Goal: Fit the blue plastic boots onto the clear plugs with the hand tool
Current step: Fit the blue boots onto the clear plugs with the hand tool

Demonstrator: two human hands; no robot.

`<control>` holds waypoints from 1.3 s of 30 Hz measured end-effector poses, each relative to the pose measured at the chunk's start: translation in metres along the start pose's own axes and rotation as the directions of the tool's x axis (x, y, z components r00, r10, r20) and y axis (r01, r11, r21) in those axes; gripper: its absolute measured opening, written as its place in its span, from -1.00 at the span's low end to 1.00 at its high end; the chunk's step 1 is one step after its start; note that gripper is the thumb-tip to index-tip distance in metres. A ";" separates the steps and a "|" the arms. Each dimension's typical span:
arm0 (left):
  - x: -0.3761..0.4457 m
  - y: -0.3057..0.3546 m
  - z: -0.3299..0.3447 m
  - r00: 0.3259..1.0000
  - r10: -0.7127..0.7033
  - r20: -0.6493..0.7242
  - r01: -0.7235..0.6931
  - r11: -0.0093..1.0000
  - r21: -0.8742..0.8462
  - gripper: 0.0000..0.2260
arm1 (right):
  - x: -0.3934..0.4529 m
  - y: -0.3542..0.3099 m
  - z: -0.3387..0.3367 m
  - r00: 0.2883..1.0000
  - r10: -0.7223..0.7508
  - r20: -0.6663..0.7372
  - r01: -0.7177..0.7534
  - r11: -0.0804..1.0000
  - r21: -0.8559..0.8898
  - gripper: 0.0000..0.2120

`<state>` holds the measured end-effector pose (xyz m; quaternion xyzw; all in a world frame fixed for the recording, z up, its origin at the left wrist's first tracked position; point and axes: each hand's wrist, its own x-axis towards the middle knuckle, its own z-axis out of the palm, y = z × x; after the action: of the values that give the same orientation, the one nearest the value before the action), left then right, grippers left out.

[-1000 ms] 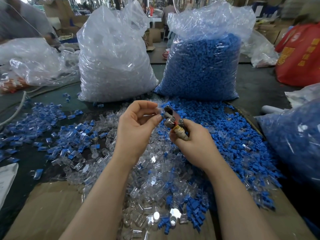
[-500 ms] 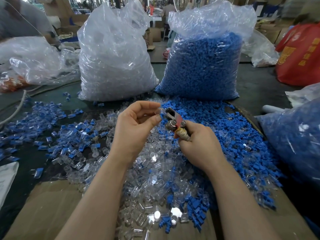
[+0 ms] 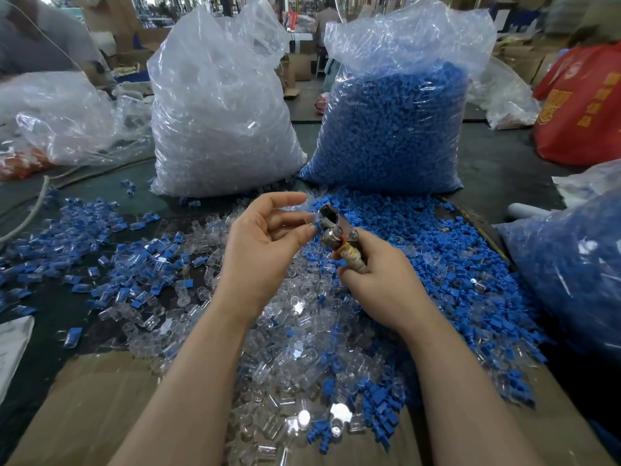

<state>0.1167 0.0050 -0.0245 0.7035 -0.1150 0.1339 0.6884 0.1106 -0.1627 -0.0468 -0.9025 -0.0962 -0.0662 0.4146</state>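
Stock on the table (image 3: pixel 487 169), listed left to right, all placed relative to the hand tool (image 3: pixel 336 232) at centre.

1. Far left of the tool: crumpled clear bags (image 3: pixel 67 119), a pale cord (image 3: pixel 33 210), and a scatter of fitted pieces (image 3: pixel 100 250), blue and clear together, lying flat.
2. Behind and left of the tool: clear sack of plugs (image 3: pixel 221 109), upright, mouth open.
3. Just left of the tool: my left hand (image 3: pixel 265 250), thumb and fingertips pinched on a small blue boot (image 3: pixel 314 227) that touches the tool's nose. Whether a clear plug is already in that pinch I cannot tell; anything transparent there is lost against the pile.
4. The tool itself: metal head, taped handle, gripped in my right hand (image 3: pixel 376 280), fingers curled round the handle.
5. Beneath both hands: loose clear plugs (image 3: pixel 285 348) on brown cardboard (image 3: pixel 100 398).
6. Behind and right of the tool: sack of blue boots (image 3: pixel 393 122); loose blue boots (image 3: pixel 453 264) spill from its foot.
7. Far right: red bag (image 3: pixel 584 105) and another blue-filled bag (image 3: pixel 571 264).

Risks, as I judge them: the boot is held only by fingertips, so a skewed approach could cock it on the nose or flick it into the pile, where it would be indistinguishable. My fingertips sit close to the metal head; squeezing early could nip them.
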 end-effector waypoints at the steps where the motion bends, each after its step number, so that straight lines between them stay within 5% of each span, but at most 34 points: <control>1: 0.000 0.000 0.000 1.000 -0.004 -0.001 0.004 1.000 -0.004 -0.69 | 0.000 0.000 0.000 1.000 0.002 0.004 -0.002 1.000 0.000 -0.83; 31: -0.003 0.000 -0.001 0.996 -0.081 0.027 0.080 0.997 0.007 -0.74 | -0.001 0.002 0.003 0.996 -0.061 -0.058 0.045 0.969 -0.244 -0.84; 35: 0.004 -0.002 -0.018 0.910 -0.405 -0.088 0.350 0.865 -0.361 -0.87 | -0.001 0.001 0.000 0.988 -0.071 -0.141 0.029 0.960 -0.279 -0.85; 39: 0.007 -0.006 -0.055 0.768 -0.617 -0.174 0.243 0.531 -0.812 -0.90 | -0.002 0.004 -0.002 0.978 -0.060 -0.198 0.008 0.967 -0.254 -0.93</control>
<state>0.1243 0.0604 -0.0269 0.3098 0.1828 0.0501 0.9317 0.1091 -0.1668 -0.0492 -0.9344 -0.0596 -0.1775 0.3029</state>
